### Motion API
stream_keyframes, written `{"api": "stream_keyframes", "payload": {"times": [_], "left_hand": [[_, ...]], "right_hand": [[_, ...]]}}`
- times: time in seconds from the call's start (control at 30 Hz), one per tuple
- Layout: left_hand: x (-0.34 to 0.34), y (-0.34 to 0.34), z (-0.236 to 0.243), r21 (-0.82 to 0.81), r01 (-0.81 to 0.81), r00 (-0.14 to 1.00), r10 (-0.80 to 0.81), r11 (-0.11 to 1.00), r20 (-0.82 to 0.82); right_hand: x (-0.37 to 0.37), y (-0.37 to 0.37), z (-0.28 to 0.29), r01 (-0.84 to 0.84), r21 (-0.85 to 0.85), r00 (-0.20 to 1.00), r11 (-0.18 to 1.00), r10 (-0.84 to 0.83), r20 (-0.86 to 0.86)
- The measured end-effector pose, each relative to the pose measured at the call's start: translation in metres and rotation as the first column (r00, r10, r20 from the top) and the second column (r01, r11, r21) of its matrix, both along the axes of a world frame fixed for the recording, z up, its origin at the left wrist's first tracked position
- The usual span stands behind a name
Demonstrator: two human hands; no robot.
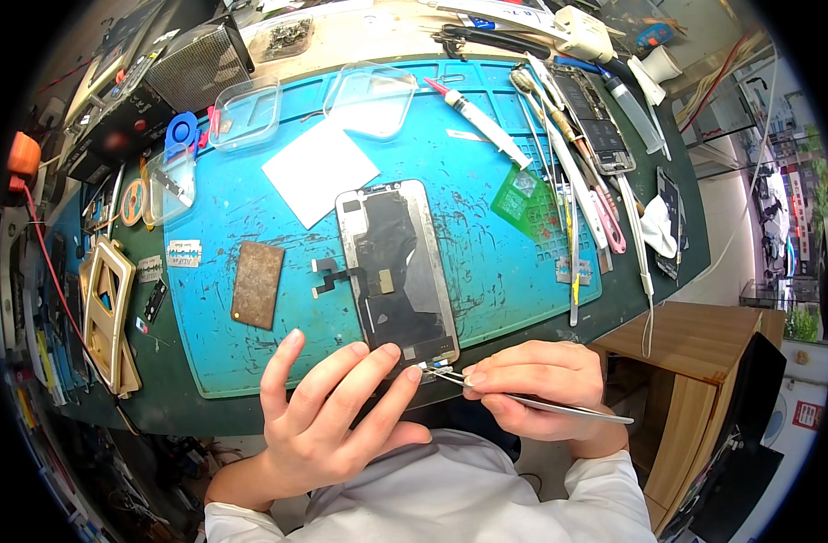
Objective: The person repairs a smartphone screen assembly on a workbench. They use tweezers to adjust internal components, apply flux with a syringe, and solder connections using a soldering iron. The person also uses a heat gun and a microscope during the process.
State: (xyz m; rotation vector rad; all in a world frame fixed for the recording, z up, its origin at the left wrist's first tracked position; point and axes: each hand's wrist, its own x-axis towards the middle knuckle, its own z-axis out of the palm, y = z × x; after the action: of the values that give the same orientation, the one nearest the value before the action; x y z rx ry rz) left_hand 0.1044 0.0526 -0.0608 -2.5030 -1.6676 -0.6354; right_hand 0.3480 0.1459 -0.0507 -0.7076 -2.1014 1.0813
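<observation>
- The right hand (545,387) pinches metal tweezers (532,401), tips at the near end of the phone screen assembly (398,267).
- The left hand (328,412) grips nothing; its fingertips press that near end flat (a steadying hold, it seems).
- The assembly lies face down near the front edge of the blue work mat (251,353).
- Done well, I judge: steady pressure, tweezer tips low, small moves near the flex cable (333,274).
- Left of it lies a rusty brown plate (257,284); beyond, a white sheet (320,169).

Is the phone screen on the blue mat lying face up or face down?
Face down. The screen shows its back: a dark metal shield, silver frame edges and a flex cable sticking out on its left side, not the glass front.
</observation>
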Motion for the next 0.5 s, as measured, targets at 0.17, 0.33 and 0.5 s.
{"api": "stream_keyframes", "payload": {"times": [0.17, 0.33, 0.5], "left_hand": [[-0.0001, -0.0008, 0.0003, -0.004, -0.004, 1.0, 0.004, 1.0, 0.001], [0.0003, -0.0006, 0.0, -0.006, -0.004, 1.0, 0.004, 1.0, 0.005], [-0.0002, -0.0004, 0.001, -0.01, 0.001, 1.0, -0.001, 1.0, -0.001]], "right_hand": [[-0.0005, 0.0006, 0.0012, -0.008, -0.018, 1.0, 1.0, 0.008, -0.004], [0.0002, 0.0004, 0.0017, -0.012, -0.027, 1.0, 1.0, 0.012, -0.003], [0.0002, 0.0004, 0.0001, -0.011, -0.023, 1.0, 1.0, 0.011, -0.006]]}}
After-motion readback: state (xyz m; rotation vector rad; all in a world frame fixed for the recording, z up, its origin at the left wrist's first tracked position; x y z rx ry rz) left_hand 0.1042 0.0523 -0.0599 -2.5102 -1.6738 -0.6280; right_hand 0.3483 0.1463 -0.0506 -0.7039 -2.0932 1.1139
